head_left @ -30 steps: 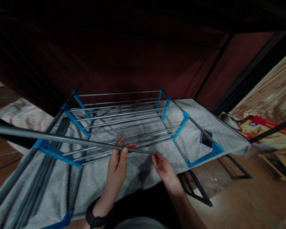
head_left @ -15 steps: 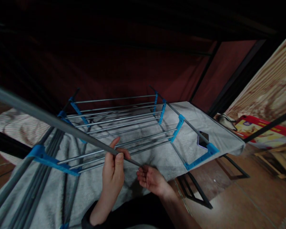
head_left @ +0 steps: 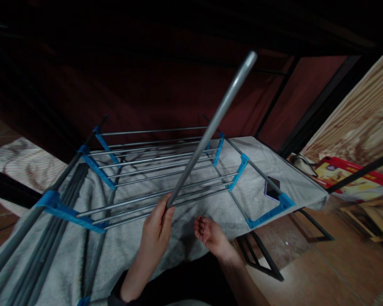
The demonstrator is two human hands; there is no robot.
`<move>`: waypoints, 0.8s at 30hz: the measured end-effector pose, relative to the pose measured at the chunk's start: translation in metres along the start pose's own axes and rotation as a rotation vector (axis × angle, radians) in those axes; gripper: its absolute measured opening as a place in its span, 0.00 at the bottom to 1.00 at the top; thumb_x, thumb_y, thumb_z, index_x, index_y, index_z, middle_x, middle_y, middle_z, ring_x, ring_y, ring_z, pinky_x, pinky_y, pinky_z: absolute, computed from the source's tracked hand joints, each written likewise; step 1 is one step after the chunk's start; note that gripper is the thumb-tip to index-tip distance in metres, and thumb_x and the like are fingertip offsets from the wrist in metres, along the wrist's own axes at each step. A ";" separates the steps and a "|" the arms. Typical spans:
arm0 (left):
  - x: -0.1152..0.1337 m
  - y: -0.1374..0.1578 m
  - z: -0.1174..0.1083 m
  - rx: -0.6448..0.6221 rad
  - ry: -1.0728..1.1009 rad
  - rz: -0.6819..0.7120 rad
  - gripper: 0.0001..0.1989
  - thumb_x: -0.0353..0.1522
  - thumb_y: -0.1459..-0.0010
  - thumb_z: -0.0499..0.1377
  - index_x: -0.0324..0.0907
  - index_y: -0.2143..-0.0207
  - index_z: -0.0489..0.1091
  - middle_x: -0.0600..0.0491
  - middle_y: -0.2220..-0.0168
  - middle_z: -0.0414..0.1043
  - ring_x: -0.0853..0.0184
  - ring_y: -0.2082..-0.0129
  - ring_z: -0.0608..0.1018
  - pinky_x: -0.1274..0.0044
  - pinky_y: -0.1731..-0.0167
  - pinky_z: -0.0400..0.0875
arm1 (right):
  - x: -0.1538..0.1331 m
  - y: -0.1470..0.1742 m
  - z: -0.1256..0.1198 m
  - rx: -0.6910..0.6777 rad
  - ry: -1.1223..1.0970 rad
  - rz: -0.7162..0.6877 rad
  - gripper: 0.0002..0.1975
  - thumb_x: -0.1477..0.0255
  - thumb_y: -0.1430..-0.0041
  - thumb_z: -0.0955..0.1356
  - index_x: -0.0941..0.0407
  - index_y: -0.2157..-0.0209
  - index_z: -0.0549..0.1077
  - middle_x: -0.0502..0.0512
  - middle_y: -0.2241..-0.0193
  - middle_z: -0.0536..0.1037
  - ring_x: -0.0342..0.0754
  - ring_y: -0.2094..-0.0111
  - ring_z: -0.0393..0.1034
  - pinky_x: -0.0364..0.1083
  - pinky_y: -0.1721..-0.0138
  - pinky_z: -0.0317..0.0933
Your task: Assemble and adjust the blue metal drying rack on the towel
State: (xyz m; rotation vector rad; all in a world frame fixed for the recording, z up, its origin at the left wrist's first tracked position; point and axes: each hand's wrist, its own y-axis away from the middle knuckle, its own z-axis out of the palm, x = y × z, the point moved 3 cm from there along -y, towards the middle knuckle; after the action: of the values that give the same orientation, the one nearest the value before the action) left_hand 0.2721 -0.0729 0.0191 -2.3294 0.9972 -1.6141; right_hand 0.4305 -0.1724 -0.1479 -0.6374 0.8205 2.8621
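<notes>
My left hand point(head_left: 158, 225) is closed around the lower end of a grey metal tube point(head_left: 210, 129), which slants up and away to the right. Apart from the tube, my right hand point(head_left: 210, 236) rests palm up with loosely curled fingers and nothing in it. Just beyond both hands lies a partly assembled drying rack point(head_left: 166, 159), its thin rods running between blue plastic brackets point(head_left: 68, 212). Another blue bracket point(head_left: 271, 211) on the right has no rods joined to it.
A grey blanket point(head_left: 130, 259) lies under the rack. Several loose grey tubes point(head_left: 55, 229) lie at the left. A phone point(head_left: 272, 189) is on the blanket at the right. Dark metal bed posts and bars stand around, with a red and yellow box point(head_left: 354, 176) beyond.
The tube has swung from pointing left to pointing up and right in my left hand. My right hand has let go of its end and moved slightly right.
</notes>
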 end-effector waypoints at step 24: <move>-0.047 0.029 0.029 -0.325 -0.334 0.122 0.18 0.37 0.30 0.50 0.49 0.42 0.70 0.47 0.54 0.81 0.56 0.56 0.82 0.68 0.55 0.75 | -0.041 0.010 -0.004 0.166 0.003 -0.210 0.04 0.77 0.45 0.72 0.57 0.65 0.77 0.53 0.69 0.82 0.43 0.68 0.77 0.41 0.65 0.71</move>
State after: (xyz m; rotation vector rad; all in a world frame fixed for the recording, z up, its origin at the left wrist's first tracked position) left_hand 0.2750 -0.0745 -0.0430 -2.5630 1.3669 -1.0331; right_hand 0.4674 -0.1819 -0.1291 -0.6645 0.9204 2.5754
